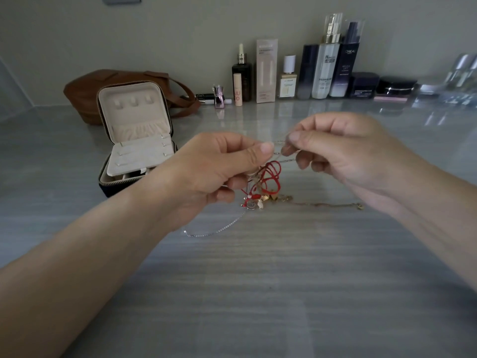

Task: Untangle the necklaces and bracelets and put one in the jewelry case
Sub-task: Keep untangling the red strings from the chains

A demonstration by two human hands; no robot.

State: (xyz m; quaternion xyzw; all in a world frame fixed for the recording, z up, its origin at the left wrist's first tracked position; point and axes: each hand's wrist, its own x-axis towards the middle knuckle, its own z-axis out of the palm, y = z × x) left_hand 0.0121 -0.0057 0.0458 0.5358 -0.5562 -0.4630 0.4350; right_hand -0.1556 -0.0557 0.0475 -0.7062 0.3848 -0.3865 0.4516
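**Untangling step, head view.** The fingers (265, 148) of the left hand (219, 174) and of the right hand (343, 156) are shown closed, thumb against forefinger, each pinch clamped on a fine chain (279, 141). The two pinches are held just beside each other, with a short span of chain between them. Directly below the fingers the tangle is suspended: loops of red cord (271, 174) are snarled with small charms (255, 202), the lowest of which appear to touch the counter (258, 293). Beneath the right hand a gold chain (322, 204) is laid out along the counter, and below the left wrist a silver chain (219, 230) is trailed. The jewelry case (134, 117) stands open, well to the left of the fingers and beyond them; no piece is seen in it.

**Hazards.** If the pinches are drawn straight apart, the knot may be tightened and a fine link kinked or snapped. If one pinch slips, the bundle may drop and snarl afresh.
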